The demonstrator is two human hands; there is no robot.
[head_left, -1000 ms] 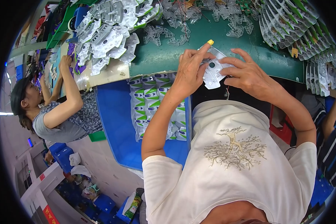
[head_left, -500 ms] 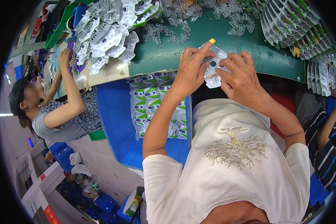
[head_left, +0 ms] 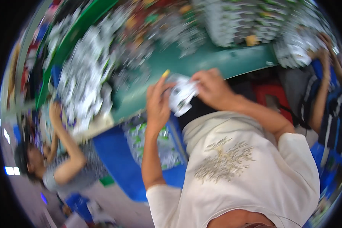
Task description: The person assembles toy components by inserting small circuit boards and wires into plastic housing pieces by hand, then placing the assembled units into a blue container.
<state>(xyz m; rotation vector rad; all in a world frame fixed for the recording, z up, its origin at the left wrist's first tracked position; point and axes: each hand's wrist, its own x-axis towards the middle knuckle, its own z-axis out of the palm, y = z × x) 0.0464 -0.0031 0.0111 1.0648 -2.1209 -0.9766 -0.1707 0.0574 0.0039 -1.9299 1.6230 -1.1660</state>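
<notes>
Comparing this moment with half a second ago, we see that the whole view has turned and become blurred. The right hand (head_left: 216, 89) has also changed its place: before, its fingers were over the face of the white plate (head_left: 182, 97), and now they are at its right edge. Because of the blur, we cannot tell if these fingers pinch the edge or only touch it. The left hand (head_left: 158, 103) stays grasping the plate from the left side, with a yellow cap (head_left: 166, 73) on one fingertip. So the plate is between both hands, at the near edge of the green table (head_left: 239, 60). To the left we find a pile of white parts (head_left: 83, 76), and below the table a blue bin (head_left: 116, 157). For the work, we judge that the plate is still being handled, because it is not laid down.
</notes>
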